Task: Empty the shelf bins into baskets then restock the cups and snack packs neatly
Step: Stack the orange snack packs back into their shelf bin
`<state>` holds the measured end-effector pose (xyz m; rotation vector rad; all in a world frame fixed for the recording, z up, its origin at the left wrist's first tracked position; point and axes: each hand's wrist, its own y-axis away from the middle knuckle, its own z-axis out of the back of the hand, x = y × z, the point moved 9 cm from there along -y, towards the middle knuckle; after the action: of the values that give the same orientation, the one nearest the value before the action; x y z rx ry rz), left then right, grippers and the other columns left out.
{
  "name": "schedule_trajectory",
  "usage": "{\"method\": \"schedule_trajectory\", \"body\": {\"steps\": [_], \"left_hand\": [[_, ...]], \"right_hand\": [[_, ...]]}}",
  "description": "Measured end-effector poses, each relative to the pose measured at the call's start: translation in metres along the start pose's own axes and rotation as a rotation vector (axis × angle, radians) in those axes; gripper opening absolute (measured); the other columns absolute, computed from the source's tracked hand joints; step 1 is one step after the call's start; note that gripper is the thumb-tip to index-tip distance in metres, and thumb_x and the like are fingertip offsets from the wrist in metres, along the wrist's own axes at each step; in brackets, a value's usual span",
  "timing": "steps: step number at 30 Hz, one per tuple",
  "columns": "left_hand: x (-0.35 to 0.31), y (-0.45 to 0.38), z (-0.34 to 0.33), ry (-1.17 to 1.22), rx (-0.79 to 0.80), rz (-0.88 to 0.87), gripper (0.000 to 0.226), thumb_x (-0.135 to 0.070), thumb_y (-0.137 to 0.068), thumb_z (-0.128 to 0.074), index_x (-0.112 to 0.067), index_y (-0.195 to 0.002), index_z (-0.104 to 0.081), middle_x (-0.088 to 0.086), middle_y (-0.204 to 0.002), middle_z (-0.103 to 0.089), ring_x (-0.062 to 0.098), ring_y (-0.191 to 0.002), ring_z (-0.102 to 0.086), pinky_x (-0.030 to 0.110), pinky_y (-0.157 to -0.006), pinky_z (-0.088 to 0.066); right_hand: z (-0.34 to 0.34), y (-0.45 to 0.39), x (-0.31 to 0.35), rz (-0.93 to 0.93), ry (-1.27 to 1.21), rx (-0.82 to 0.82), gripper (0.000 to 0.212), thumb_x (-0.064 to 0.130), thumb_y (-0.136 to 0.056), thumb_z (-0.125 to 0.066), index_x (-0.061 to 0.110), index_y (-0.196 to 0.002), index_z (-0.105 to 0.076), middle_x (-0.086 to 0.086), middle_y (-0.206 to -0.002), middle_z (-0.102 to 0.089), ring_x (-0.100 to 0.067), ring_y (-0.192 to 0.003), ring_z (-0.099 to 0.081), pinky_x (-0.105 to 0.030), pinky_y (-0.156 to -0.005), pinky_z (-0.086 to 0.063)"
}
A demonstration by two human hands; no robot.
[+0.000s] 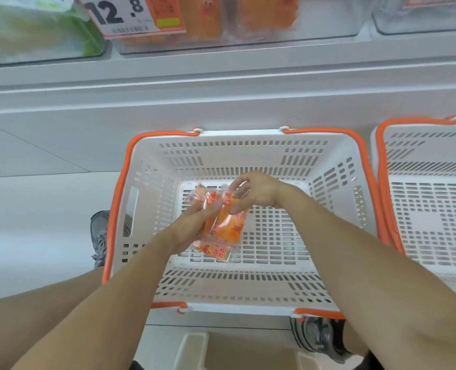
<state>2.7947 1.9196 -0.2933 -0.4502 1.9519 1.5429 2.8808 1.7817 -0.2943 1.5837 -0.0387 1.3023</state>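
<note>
Both of my hands are low inside a white basket (152,188) with orange handles that stands on the floor. My left hand (192,228) grips a bunch of orange snack packs (225,228) with clear wrappers and red print. My right hand (256,192) pinches the top of one of those packs between thumb and fingers. Another pack (216,252) pokes out under my left hand, close to the basket's bottom. On the shelf above, a clear bin (237,41) holds more orange packs behind a price tag (125,16) reading 12.8.
A second white basket (432,166) with orange handles stands to the right, nothing visible in it. A clear bin (34,36) with green and white packs sits top left, another bin (419,25) top right. My shoes (100,236) flank the basket; a beige stool (237,351) is beneath me.
</note>
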Motion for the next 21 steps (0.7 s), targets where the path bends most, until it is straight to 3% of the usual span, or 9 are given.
{"method": "schedule_trajectory", "body": {"steps": [2, 4, 6, 9, 12, 15, 17, 19, 21], "left_hand": [[-0.003, -0.001, -0.005, 0.021, 0.017, -0.023, 0.055, -0.044, -0.091, -0.068, -0.019, -0.138, -0.053, 0.006, -0.127, -0.068, 0.026, -0.118, -0.065, 0.052, -0.096, -0.053], [-0.002, -0.006, -0.005, 0.110, 0.034, -0.040, 0.041, -0.030, -0.097, -0.062, -0.016, -0.135, -0.056, 0.010, -0.127, -0.068, 0.028, -0.117, -0.065, 0.050, -0.095, -0.054], [0.003, -0.008, -0.010, 0.203, 0.072, -0.006, 0.039, -0.029, -0.099, -0.058, -0.016, -0.136, -0.055, 0.014, -0.130, -0.065, 0.031, -0.119, -0.064, 0.050, -0.099, -0.052], [0.011, -0.015, -0.017, 0.124, 0.080, 0.060, 0.043, -0.045, -0.097, -0.055, -0.021, -0.133, -0.055, 0.009, -0.126, -0.068, 0.026, -0.116, -0.066, 0.046, -0.096, -0.053], [0.014, -0.020, -0.011, -0.184, -0.075, 0.101, 0.054, -0.060, -0.099, -0.036, -0.019, -0.121, -0.064, -0.002, -0.116, -0.068, 0.020, -0.111, -0.063, 0.034, -0.098, -0.048], [0.013, -0.028, 0.011, -0.669, -0.268, -0.055, 0.038, -0.030, -0.099, -0.059, -0.012, -0.133, -0.058, 0.000, -0.125, -0.058, 0.020, -0.116, -0.057, 0.022, -0.089, -0.044], [0.029, -0.039, 0.012, -1.018, -0.186, -0.078, 0.051, -0.023, -0.087, -0.073, -0.018, -0.135, -0.056, 0.000, -0.132, -0.055, 0.021, -0.121, -0.054, 0.032, -0.098, -0.044], [0.049, -0.047, 0.013, -1.342, -0.100, -0.016, 0.062, -0.029, -0.079, -0.077, -0.026, -0.136, -0.053, -0.002, -0.136, -0.052, 0.022, -0.128, -0.046, 0.040, -0.106, -0.038], [0.059, -0.051, 0.017, -1.464, -0.110, 0.069, 0.069, -0.034, -0.072, -0.079, -0.028, -0.136, -0.052, -0.004, -0.134, -0.052, 0.020, -0.127, -0.045, 0.040, -0.109, -0.034]], "right_hand": [[0.004, -0.005, 0.000, 0.052, -0.040, -0.132, 0.074, 0.029, -0.062, -0.096, 0.018, -0.125, -0.058, -0.004, -0.126, -0.059, -0.022, -0.109, -0.063, -0.035, -0.087, -0.054], [-0.001, -0.010, -0.013, 0.007, -0.099, -0.145, 0.089, 0.038, -0.062, -0.094, 0.021, -0.137, -0.049, -0.003, -0.135, -0.050, -0.022, -0.113, -0.060, -0.038, -0.091, -0.054], [-0.024, -0.012, -0.036, -0.111, -0.306, 0.031, 0.097, 0.040, -0.064, -0.091, 0.016, -0.145, -0.043, -0.007, -0.133, -0.058, -0.027, -0.112, -0.064, -0.045, -0.097, -0.054], [-0.046, -0.006, -0.061, -0.194, -0.587, 0.222, 0.081, 0.028, -0.074, -0.087, 0.008, -0.142, -0.048, -0.015, -0.124, -0.069, -0.034, -0.113, -0.067, -0.056, -0.099, -0.052], [-0.034, 0.004, -0.085, -0.241, -0.564, 0.184, 0.054, 0.017, -0.083, -0.081, 0.012, -0.132, -0.060, -0.013, -0.122, -0.071, -0.032, -0.114, -0.067, -0.056, -0.101, -0.051], [-0.011, 0.013, -0.117, -0.328, -0.567, 0.053, 0.039, 0.013, -0.083, -0.080, 0.009, -0.120, -0.067, -0.012, -0.114, -0.074, -0.026, -0.098, -0.068, -0.052, -0.101, -0.051], [0.000, 0.018, -0.135, -0.366, -0.635, -0.031, 0.041, 0.013, -0.083, -0.080, 0.011, -0.121, -0.066, -0.011, -0.113, -0.074, -0.025, -0.098, -0.068, -0.048, -0.094, -0.056], [0.003, 0.022, -0.148, -0.373, -0.702, -0.057, 0.048, 0.017, -0.083, -0.080, 0.015, -0.127, -0.062, -0.010, -0.107, -0.075, -0.026, -0.098, -0.068, -0.042, -0.082, -0.056], [0.003, 0.025, -0.155, -0.375, -0.763, -0.070, 0.050, 0.022, -0.083, -0.080, 0.015, -0.129, -0.060, -0.010, -0.109, -0.074, -0.028, -0.104, -0.068, -0.042, -0.084, -0.055]]}}
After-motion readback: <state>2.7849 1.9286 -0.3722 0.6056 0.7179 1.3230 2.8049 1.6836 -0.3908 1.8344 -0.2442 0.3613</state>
